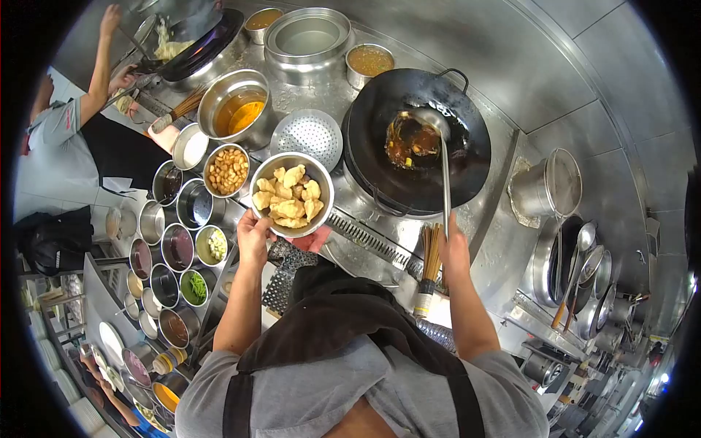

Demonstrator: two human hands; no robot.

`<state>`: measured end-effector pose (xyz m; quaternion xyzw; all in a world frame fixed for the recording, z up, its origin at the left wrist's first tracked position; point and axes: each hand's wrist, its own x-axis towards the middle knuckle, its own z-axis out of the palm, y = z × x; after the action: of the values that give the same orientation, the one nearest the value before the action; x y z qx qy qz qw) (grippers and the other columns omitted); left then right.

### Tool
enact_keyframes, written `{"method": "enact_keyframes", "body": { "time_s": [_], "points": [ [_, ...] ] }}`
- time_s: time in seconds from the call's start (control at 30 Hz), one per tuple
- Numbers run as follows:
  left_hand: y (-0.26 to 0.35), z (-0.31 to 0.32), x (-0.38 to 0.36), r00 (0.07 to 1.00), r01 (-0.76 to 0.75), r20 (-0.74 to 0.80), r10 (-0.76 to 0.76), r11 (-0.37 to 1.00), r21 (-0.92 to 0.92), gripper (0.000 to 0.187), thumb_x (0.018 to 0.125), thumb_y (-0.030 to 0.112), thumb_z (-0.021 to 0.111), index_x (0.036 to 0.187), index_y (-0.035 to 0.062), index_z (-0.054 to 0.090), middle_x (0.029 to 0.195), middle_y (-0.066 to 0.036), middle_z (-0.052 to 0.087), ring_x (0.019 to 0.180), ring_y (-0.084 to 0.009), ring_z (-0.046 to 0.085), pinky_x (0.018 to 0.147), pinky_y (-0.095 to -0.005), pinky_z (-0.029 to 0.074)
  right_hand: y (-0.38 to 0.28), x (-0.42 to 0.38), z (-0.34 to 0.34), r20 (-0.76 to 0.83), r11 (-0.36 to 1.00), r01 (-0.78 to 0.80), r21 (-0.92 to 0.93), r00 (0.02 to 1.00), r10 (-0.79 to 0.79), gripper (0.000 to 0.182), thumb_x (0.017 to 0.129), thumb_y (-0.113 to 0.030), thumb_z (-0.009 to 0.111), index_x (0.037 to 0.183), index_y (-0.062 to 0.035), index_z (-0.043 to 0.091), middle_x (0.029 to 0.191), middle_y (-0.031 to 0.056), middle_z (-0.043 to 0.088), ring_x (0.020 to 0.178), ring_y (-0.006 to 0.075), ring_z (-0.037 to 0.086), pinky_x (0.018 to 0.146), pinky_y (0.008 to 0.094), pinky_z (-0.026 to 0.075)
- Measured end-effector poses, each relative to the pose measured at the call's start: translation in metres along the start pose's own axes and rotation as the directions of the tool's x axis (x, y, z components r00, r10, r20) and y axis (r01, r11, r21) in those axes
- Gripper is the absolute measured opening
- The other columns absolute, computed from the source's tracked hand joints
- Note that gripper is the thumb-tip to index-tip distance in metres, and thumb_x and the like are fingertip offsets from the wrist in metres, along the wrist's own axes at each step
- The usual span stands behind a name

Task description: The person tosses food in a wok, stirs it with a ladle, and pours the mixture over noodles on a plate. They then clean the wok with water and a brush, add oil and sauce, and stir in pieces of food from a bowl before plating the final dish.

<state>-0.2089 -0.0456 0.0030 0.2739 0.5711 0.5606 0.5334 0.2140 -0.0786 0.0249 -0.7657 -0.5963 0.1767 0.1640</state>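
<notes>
My left hand (255, 237) is closed on a steel bowl (329, 191) by its near left side. Golden fried pieces (289, 197) fill the bowl, and something pinkish shows beneath its near edge. Around the handle of a ladle (445, 175) my right hand (456, 252) is wrapped. The ladle's cup rests inside a black wok (467, 157), against a dark brown sauce (411, 140) with a few yellow bits. The held bowl is to the left of the wok, overlapping a perforated steel strainer (307, 135) in this view.
Behind the strainer stands a pot of orange-yellow oil (208, 109). Several ingredient bowls, one of nuts (228, 170), line the left. A bamboo brush (429, 263) stands beside my right hand. Ladles (573, 285) and pans hang at right. Another person (66, 131) works a smaller wok (208, 51) at upper left.
</notes>
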Motion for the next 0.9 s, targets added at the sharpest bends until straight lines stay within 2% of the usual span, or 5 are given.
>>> {"method": "enact_keyframes", "body": {
  "time_s": [0.23, 0.3, 0.4, 0.7, 0.9],
  "points": [
    [0.037, 0.04, 0.058, 0.996, -0.055, 0.076, 0.046, 0.99, 0.128, 0.008, 0.078, 0.003, 0.062, 0.084, 0.0004, 0.056, 0.066, -0.002, 0.055, 0.048, -0.0089, 0.048, 0.042, -0.0226, 0.039, -0.019, -0.037, -0.02, 0.411, 0.771, -0.51, 0.38, 0.84, 0.354, 0.051, 0.089, -0.016, 0.055, 0.138, -0.008, 0.043, 0.084, 0.0236, 0.065, 0.075, 0.0394, 0.064, 0.069, 0.045, 0.049],
    [0.064, 0.086, 0.078, 0.976, -0.139, 0.195, 0.101, 0.972, 0.191, 0.01, 0.078, 0.006, 0.064, 0.084, 0.0004, 0.058, 0.067, -0.001, 0.056, 0.048, -0.0091, 0.047, 0.042, -0.0234, 0.038, 0.011, -0.018, 0.001, 0.001, 0.959, -0.063, 0.278, 0.998, 0.065, 0.055, 0.086, -0.01, 0.057, 0.138, -0.0075, 0.042, 0.088, 0.0249, 0.064, 0.076, 0.0403, 0.063, 0.069, 0.0464, 0.05],
    [0.077, 0.156, 0.117, 0.928, -0.22, 0.351, 0.128, 0.947, 0.235, 0.013, 0.078, 0.009, 0.066, 0.084, -0.0008, 0.059, 0.07, -0.005, 0.06, 0.05, -0.0112, 0.054, 0.044, -0.0236, 0.043, 0.033, -0.021, 0.002, -0.082, 0.999, 0.032, -0.008, 0.996, -0.033, 0.059, 0.082, -0.006, 0.059, 0.138, -0.0095, 0.042, 0.092, 0.0262, 0.063, 0.079, 0.0421, 0.062, 0.072, 0.0482, 0.05],
    [0.014, 0.29, 0.153, 0.851, -0.458, 0.525, 0.031, 0.535, 0.71, 0.015, 0.079, 0.015, 0.062, 0.077, 0.001, 0.057, 0.081, -0.018, 0.067, 0.067, -0.0255, 0.069, 0.066, -0.038, 0.053, 0.069, -0.129, -0.051, 0.057, 0.999, -0.048, 0.0, 0.997, 0.048, 0.06, 0.078, -0.008, 0.063, 0.135, -0.0128, 0.045, 0.092, 0.0259, 0.061, 0.084, 0.0431, 0.061, 0.075, 0.0486, 0.05],
    [-0.008, 0.303, 0.144, 0.681, -0.716, 0.661, 0.314, 0.098, 0.691, 0.017, 0.077, 0.011, 0.058, 0.091, 0.0023, 0.064, 0.092, -0.024, 0.065, 0.09, -0.0403, 0.062, 0.082, -0.0469, 0.05, 0.106, -0.176, -0.035, 0.115, 0.987, -0.107, 0.117, 0.989, 0.094, 0.057, 0.077, -0.006, 0.063, 0.132, -0.0085, 0.047, 0.095, 0.0248, 0.062, 0.083, 0.0416, 0.062, 0.074, 0.0477, 0.05]
  ]
}}
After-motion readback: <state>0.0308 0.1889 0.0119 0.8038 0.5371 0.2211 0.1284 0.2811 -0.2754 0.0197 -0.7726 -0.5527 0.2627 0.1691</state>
